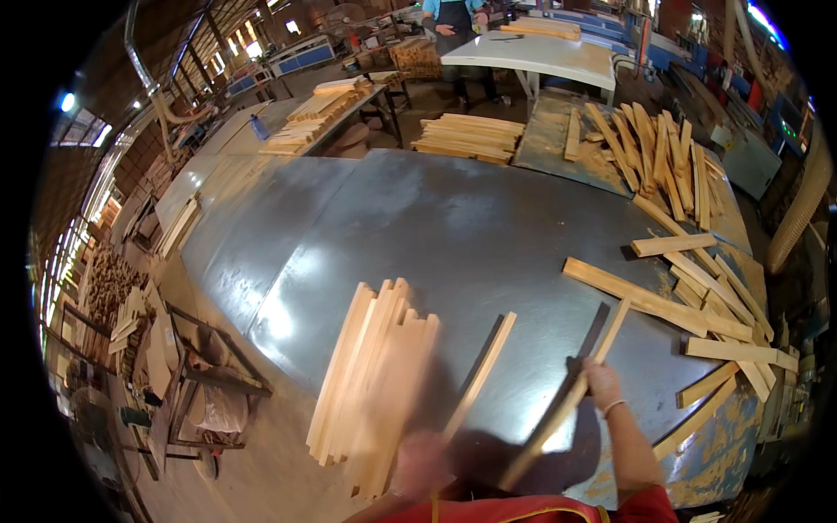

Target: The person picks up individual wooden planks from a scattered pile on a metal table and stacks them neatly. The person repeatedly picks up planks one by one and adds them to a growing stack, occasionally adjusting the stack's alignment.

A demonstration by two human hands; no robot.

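My right hand [603,385] is closed around a long, narrow wooden strip [549,431], tilted above the dark metal tabletop [418,218], and the strip throws a shadow on the surface. My left hand [423,464] is smeared by motion, so its fingers cannot be made out. It is by the lower end of a single wooden strip [481,375] and next to a row of pale strips [370,375] lying side by side. The lower right part of that row is blurred.
Loose wooden pieces [719,301] lie crossed along the table's right side, with a bigger heap [654,157] behind. Stacked strips [466,138] sit past the far edge. A person in a dark apron [455,35] stands by a white-topped table [532,59]. A wooden frame [218,375] stands left.
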